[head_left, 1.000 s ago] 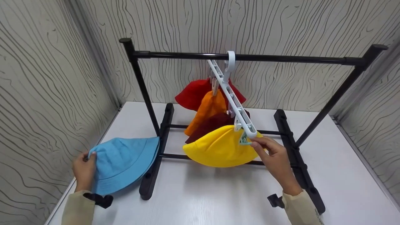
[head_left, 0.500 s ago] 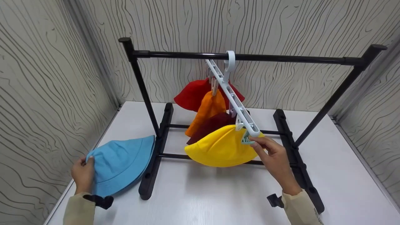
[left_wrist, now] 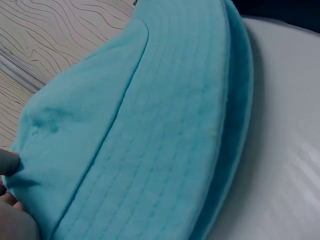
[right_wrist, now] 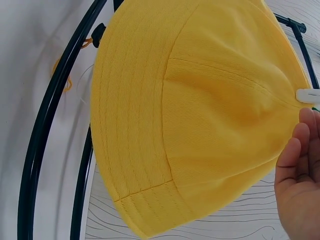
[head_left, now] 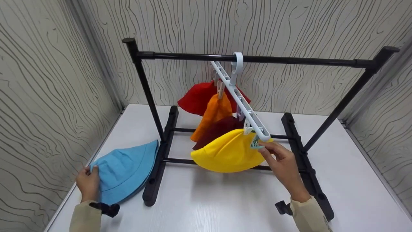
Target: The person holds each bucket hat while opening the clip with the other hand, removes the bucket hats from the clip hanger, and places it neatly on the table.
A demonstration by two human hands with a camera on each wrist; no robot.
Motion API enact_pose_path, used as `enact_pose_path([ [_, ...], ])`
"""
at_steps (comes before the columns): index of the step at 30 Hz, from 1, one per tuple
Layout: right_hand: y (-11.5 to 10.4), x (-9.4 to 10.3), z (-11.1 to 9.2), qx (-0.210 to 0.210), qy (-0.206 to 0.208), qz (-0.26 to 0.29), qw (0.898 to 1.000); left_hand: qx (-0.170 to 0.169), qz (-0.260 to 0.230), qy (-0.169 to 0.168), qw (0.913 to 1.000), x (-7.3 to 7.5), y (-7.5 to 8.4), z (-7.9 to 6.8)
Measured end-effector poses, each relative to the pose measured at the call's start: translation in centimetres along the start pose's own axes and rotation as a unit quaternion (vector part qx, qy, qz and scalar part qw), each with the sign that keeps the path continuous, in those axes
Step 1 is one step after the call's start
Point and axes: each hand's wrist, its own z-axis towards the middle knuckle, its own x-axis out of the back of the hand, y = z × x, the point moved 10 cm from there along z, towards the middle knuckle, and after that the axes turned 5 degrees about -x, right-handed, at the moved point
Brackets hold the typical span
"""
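Observation:
At the left, my left hand (head_left: 88, 185) pinches the crown of a light blue bucket hat (head_left: 125, 169), whose brim points toward the rack. The same hat (left_wrist: 140, 125) fills much of the left wrist view. My right hand (head_left: 283, 164) pinches a pale green clip (head_left: 256, 143) at the near end of a white clip hanger (head_left: 248, 111). Just behind that clip, a yellow bucket hat (head_left: 225, 153) hangs from a white clip. In the right wrist view, my right fingers lie beside the yellow hat (right_wrist: 215, 110), near its clipped crown.
The hanger hooks over the top bar of a black rack (head_left: 305, 60). Farther back on it hang a maroon hat (head_left: 215, 130), an orange hat (head_left: 214, 111) and a red hat (head_left: 196, 96). The rack stands on a white table (head_left: 199, 206) between patterned walls.
The blue hat has shifted slightly left, away from the rack's foot, with my left hand on it. The hanger's near end has swung a little to the right; my right hand stays at the green clip.

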Motion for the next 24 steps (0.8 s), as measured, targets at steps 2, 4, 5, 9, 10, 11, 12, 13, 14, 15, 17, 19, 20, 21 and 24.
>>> enact_pose_path([
  [2, 0.2, 0.0, -0.1, -0.008, 0.001, -0.002, 1.0, 0.006, -0.01, 0.001, 0.9999, -0.2, -0.4, 0.0],
  [4, 0.2, 0.0, -0.1, -0.011, 0.0, -0.001, 1.0, 0.014, -0.013, 0.005, 0.9998, -0.3, -0.8, 0.0],
  [5, 0.2, 0.0, -0.1, -0.01, 0.0, -0.001, 1.0, 0.018, -0.016, 0.007, 0.9997, -0.4, -1.0, 0.0],
  [9, 0.0, 0.0, -0.1, 0.005, 0.0, 0.002, 1.0, 0.03, -0.021, 0.017, 0.9992, -0.5, -1.7, -0.1],
  [10, 0.0, 0.0, -0.2, 0.007, 0.001, 0.003, 1.0, 0.031, -0.023, 0.019, 0.9991, -0.5, -1.7, -0.1],
  [11, 0.0, 0.0, -0.2, 0.007, 0.001, 0.005, 1.0, 0.03, -0.024, 0.021, 0.999, -0.5, -1.8, -0.1],
  [12, 0.0, 0.0, -0.2, 0.005, 0.001, 0.008, 1.0, 0.027, -0.025, 0.023, 0.9991, -0.5, -1.8, -0.1],
  [13, 0.0, 0.0, -0.2, 0.001, 0.001, 0.012, 1.0, 0.023, -0.028, 0.023, 0.9991, -0.5, -1.8, -0.2],
  [14, 0.1, 0.0, -0.2, -0.004, 0.001, 0.016, 1.0, 0.018, -0.028, 0.023, 0.9992, -0.5, -1.7, -0.2],
  [15, 0.2, 0.0, -0.2, -0.01, 0.0, 0.018, 1.0, 0.014, -0.029, 0.023, 0.9992, -0.5, -1.7, -0.2],
  [17, 0.3, -0.1, -0.3, -0.02, -0.002, 0.022, 1.0, 0.007, -0.027, 0.024, 0.9993, -0.5, -1.7, -0.3],
  [19, 0.4, -0.1, -0.3, -0.026, -0.003, 0.022, 0.999, 0.005, -0.028, 0.025, 0.9993, -0.5, -1.8, -0.3],
  [20, 0.4, -0.1, -0.3, -0.028, -0.004, 0.022, 0.999, 0.007, -0.027, 0.026, 0.9993, -0.5, -1.8, -0.3],
  [21, 0.5, -0.1, -0.3, -0.029, -0.003, 0.022, 0.999, 0.009, -0.028, 0.026, 0.9992, -0.6, -1.9, -0.3],
  [24, 0.6, -0.2, -0.3, -0.031, -0.002, 0.025, 0.999, 0.014, -0.032, 0.028, 0.999, -0.6, -1.9, -0.2],
])
